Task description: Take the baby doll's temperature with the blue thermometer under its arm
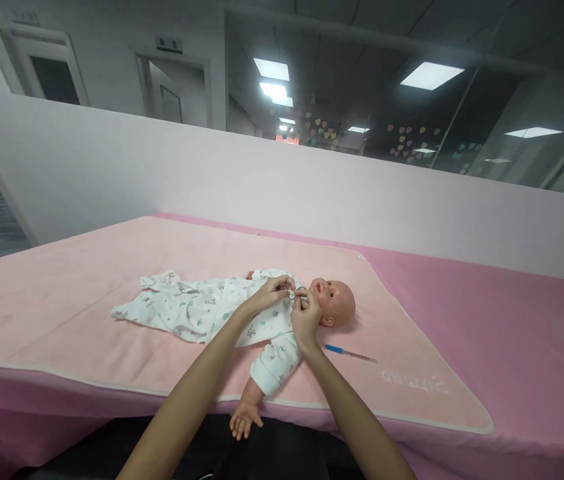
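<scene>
Both hands are right at the baby doll [336,304] in the middle of the frame. It lies on its back, head toward the right, in a white printed romper [202,310]. The left hand [269,293] comes in from the lower left and the right hand [306,319] from the lower centre. The fingers of both are pinched close together on the romper's neckline, just under the doll's chin. What sits between the fingertips is too small to make out; it could be a snap or only cloth. The doll rests on a pale pink blanket [87,287] with white trim, and the blanket's near edge runs across the lower frame. One doll hand [245,419] hangs past that edge, over the dark gap below. There is wide open blanket to the left of the romper's legs and behind the doll. To the right there is less room, because a thin stick with a blue tip [349,354], possibly a thermometer, lies just beside the right wrist. Beyond the blanket, the deeper pink table cover [512,333] stretches to the right frame edge. A white partition [262,180] closes off the far side. Pale lettering near the blanket's lower right corner is upside down and unreadable. Both forearms are cut off at the bottom of the frame.
</scene>
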The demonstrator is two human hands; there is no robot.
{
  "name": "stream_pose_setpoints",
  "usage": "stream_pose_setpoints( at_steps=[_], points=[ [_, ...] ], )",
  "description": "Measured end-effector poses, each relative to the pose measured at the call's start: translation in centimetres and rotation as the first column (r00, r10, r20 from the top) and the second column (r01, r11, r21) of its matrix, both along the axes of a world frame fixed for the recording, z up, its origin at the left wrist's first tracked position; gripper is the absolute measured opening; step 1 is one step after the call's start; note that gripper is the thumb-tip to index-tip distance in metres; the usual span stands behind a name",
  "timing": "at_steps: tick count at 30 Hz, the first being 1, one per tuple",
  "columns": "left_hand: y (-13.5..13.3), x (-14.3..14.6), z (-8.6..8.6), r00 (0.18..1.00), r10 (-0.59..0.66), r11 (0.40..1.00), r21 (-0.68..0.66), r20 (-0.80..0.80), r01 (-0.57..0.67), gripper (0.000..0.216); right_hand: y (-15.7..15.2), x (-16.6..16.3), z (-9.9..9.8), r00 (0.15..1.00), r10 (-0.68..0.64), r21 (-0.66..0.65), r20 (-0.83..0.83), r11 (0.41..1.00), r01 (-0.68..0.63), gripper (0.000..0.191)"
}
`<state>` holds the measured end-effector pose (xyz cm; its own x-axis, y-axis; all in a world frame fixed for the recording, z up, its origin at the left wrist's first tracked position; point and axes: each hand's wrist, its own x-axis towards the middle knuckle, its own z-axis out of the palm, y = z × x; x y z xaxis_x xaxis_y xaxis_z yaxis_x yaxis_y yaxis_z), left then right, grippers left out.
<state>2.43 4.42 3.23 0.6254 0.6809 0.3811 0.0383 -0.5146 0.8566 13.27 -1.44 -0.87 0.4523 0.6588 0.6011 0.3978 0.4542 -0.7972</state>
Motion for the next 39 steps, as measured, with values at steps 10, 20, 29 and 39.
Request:
stream_pose_setpoints(
  at_steps=[10,20,29,39],
  points=[
    [0.1,0.0,-0.3,0.998,0.042,0.98,0.195,-0.052,-0.031,0.021,0.0,0.1,0.0,0.999,-0.006,0.033,0.04,0.999,0.005,0.016],
    [-0.2,-0.2,0.3,0.991,0.055,0.967,0.253,-0.125,-0.022,0.019,0.1,-0.1,0.1,0.998,-0.044,0.036,0.034,0.998,0.043,0.015],
    [0.0,0.0,-0.1,0.998,0.039,0.996,0.083,-0.039,-0.036,0.02,0.1,0.0,0.1,0.996,-0.058,0.04,0.075,0.998,0.055,0.014],
    [1.0,0.6,-1.3,0.998,0.043,0.998,-0.047,0.04,-0.041,0.013,-0.2,-0.4,0.0,0.971,-0.071,0.05,0.227,0.997,0.061,0.021]
  ],
)
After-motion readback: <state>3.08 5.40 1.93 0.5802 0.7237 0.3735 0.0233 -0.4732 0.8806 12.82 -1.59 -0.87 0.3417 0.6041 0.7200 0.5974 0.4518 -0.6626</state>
